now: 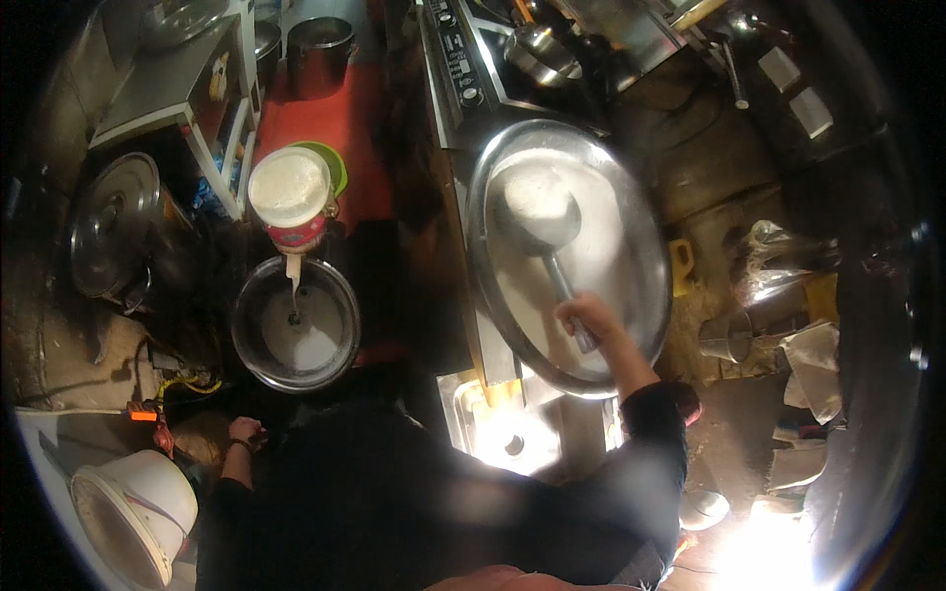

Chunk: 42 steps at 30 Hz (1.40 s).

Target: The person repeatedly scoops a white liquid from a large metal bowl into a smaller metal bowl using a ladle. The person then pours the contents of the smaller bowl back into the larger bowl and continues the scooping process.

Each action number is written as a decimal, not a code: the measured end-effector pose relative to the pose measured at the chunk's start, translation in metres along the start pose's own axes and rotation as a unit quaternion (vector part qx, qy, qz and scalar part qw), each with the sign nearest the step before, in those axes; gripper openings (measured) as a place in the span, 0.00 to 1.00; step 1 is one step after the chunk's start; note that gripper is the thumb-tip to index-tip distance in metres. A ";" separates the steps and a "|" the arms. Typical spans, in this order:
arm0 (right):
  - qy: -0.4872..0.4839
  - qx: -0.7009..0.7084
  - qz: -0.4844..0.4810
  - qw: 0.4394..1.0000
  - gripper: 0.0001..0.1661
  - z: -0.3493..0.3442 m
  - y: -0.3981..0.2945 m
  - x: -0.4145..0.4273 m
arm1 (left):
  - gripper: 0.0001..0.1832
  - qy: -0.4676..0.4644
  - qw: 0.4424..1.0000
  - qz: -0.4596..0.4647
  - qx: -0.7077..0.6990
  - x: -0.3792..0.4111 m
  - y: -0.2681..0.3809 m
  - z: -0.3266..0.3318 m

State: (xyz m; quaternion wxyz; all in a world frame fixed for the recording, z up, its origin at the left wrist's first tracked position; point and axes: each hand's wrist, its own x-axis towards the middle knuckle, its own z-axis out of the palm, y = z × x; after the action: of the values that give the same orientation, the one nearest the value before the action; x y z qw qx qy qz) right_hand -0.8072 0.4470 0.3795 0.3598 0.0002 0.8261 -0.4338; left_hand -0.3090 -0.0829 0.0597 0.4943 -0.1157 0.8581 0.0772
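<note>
My right hand [589, 319] grips the handle of a large metal ladle [559, 240]. Its bowl is over a big metal basin [661, 258] and holds pale whitish material. More whitish contents, apparently liquid, cover the inside of the basin. Down at my left side, my left hand [247, 431] has its fingers curled, and whether it holds anything is unclear. Ahead of it, a grinding machine [295, 235] with a pale-filled hopper [290, 186] pours a white stream from its spout [294, 267] into a metal pot [244, 362].
A sink [454, 402] sits below the basin. Behind the basin are an appliance with knobs [458, 63] and a metal pan [543, 55]. Left of me stand a lidded metal pot [114, 221], a white bucket [162, 487] and an orange plug connector [143, 415]. Red flooring [318, 118] runs ahead.
</note>
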 end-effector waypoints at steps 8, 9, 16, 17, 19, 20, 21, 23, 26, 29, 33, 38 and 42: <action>0.122 0.097 -0.007 0.988 0.06 -0.004 -0.019 -0.007 | 0.02 0.060 0.619 -0.212 -0.754 -0.006 0.012 0.022; 0.123 0.115 -0.007 0.986 0.06 -0.005 -0.019 -0.014 | 0.02 0.065 0.593 -0.234 -0.768 -0.011 0.015 0.016; 0.110 0.105 -0.134 0.979 0.08 -0.003 -0.040 -0.069 | 0.11 0.103 0.990 0.095 0.010 0.014 -0.007 0.006; 0.112 0.111 -0.099 0.983 0.09 -0.002 -0.048 -0.073 | 0.11 0.097 0.991 0.060 -0.074 0.024 -0.014 0.018; 0.109 0.117 -0.030 0.987 0.10 0.005 -0.072 -0.075 | 0.12 0.116 0.937 -0.041 -0.326 0.049 -0.025 0.044; 0.095 0.125 -0.114 0.981 0.12 0.014 -0.080 -0.089 | 0.13 0.115 0.892 -0.066 -0.431 0.060 -0.028 0.048; 0.020 0.107 -0.226 0.968 0.14 0.015 -0.089 -0.093 | 0.13 0.116 0.861 -0.077 -0.490 0.070 -0.031 0.053; 0.028 0.050 -0.278 0.959 0.23 0.018 -0.099 -0.116 | 0.13 0.073 0.743 -0.050 -0.663 0.100 -0.039 0.051; 0.051 0.004 -0.255 0.966 0.38 0.047 -0.141 -0.129 | 0.07 0.071 0.608 -0.119 -0.782 0.061 -0.014 0.010; 0.024 0.132 -0.145 0.980 0.17 0.082 -0.183 -0.122 | 0.06 0.070 0.677 -0.120 -0.723 0.035 -0.021 0.013; -0.037 0.138 -0.167 0.975 0.17 0.140 -0.217 -0.093 | 0.06 0.078 0.718 -0.120 -0.681 0.021 -0.023 0.046; -0.187 0.144 -0.320 0.917 0.17 0.209 -0.209 -0.026 | 0.09 0.086 0.529 -0.237 -0.810 0.008 -0.012 0.105; -0.112 0.040 -0.167 0.979 0.09 0.294 -0.230 0.018 | 0.15 0.048 0.415 -0.062 -0.906 0.040 -0.025 0.235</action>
State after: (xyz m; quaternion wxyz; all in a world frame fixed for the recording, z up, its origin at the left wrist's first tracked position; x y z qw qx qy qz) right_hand -0.7180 0.0871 0.4263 0.3722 -0.1723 0.7508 -0.5178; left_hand -0.1257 -0.0541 -0.0928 0.0642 -0.5532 0.3028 0.7734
